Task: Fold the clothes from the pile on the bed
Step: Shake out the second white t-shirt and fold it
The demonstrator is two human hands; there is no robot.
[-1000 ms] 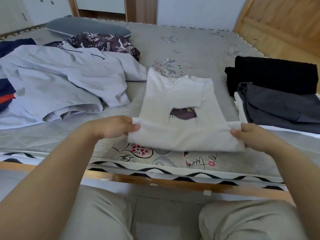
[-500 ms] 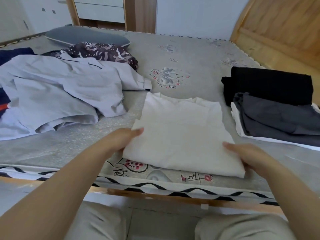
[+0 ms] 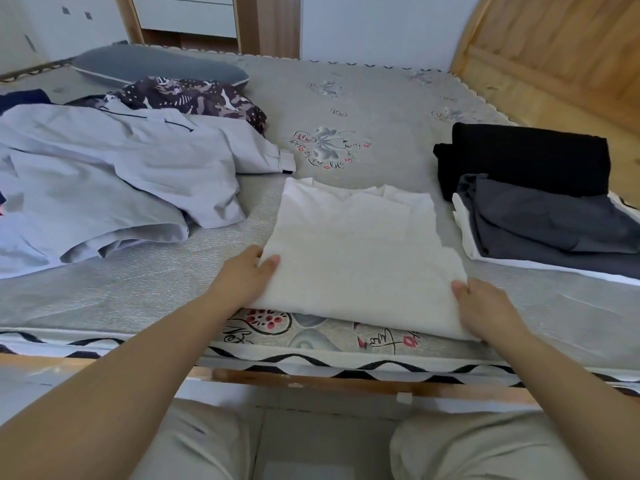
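White shirt (image 3: 360, 258), folded, lies at the frame's center on the bed (image 3: 381, 109). Your left hand (image 3: 242, 278) grips its left edge, thumb on top; your right hand (image 3: 485, 306) holds its lower right corner likewise.

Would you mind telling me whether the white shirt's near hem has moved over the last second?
Yes. The hem, lifted a second ago, now lies folded away over the white shirt, hiding its dark print, nearer the pillow.
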